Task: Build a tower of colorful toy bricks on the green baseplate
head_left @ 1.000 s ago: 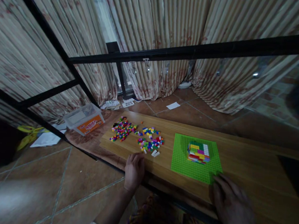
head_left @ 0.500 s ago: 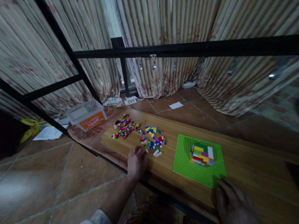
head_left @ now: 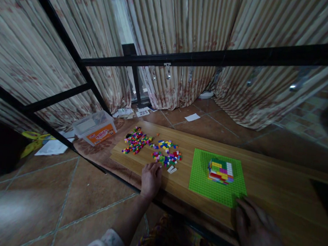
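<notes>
A green baseplate (head_left: pixel 201 183) lies on a wooden board (head_left: pixel 262 176), carrying a block of stacked coloured bricks (head_left: pixel 220 170). My right hand (head_left: pixel 257 232) rests flat at the plate's near right corner, fingers spread and touching its edge. My left hand (head_left: pixel 150 178) sits near the board's front edge, fingers curled down at the near side of a heap of loose bricks (head_left: pixel 167 157); whether it grips one is hidden. A second heap of small bricks (head_left: pixel 135 140) lies further left.
A clear plastic box with an orange label (head_left: pixel 95 127) stands left of the board. Black metal frame bars (head_left: pixel 214 57) cross overhead. Curtains hang behind, papers lie on the tiled floor (head_left: pixel 47 197).
My left hand has crept forward to the edge of the nearer brick heap. My right hand stays at the baseplate's corner. The view has shifted slightly.
</notes>
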Tool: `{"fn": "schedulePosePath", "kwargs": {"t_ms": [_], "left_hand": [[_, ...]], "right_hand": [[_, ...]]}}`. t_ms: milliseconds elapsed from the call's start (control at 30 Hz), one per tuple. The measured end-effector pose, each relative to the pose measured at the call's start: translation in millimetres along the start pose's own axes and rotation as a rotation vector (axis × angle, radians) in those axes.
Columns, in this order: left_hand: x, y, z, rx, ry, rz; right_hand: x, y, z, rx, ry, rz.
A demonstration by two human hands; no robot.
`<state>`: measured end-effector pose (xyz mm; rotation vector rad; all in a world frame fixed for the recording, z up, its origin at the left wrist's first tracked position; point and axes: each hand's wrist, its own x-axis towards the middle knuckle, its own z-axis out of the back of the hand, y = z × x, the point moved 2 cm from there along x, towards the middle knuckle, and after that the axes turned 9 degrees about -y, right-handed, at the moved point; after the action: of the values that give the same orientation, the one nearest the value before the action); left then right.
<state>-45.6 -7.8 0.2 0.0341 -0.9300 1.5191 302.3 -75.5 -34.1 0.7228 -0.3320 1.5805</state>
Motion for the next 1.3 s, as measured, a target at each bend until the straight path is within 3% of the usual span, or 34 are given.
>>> {"fn": "schedulePosePath", "kwargs": {"t_ms": [133,267,500,633,767,900,1067,1300], "left_hand": [[1,-9,-4.7,-0.050,0.049,0.012],[8,-15,-9.2,-0.112,0.018,0.025],[40,-15,-19.3,-0.100,0.006,0.040],[61,-16,-27.1,0.046,0.102,0.003],[78,-29,-37.1,0.236,0.254,-0.125],[90,-42,-48.3,0.357,0.373,-0.149],[98,-45,-56.8,0.386,0.423,-0.157],[95,-49,-53.8,0.423,0.438,-0.220]], "right_hand": [[0,0,0,-0.005,-0.002,0.005],[1,1,1,-0.001,-0.009,0.014],[2,2,1,0.001,-0.009,0.023],[2,2,1,-0.015,-0.005,0.019],[1,2,0,-0.007,0.000,0.011],[1,4,0,0.001,-0.011,-0.017],[3,8,2,0.010,0.001,-0.041],[5,11,3,0.012,0.004,-0.078]]}}
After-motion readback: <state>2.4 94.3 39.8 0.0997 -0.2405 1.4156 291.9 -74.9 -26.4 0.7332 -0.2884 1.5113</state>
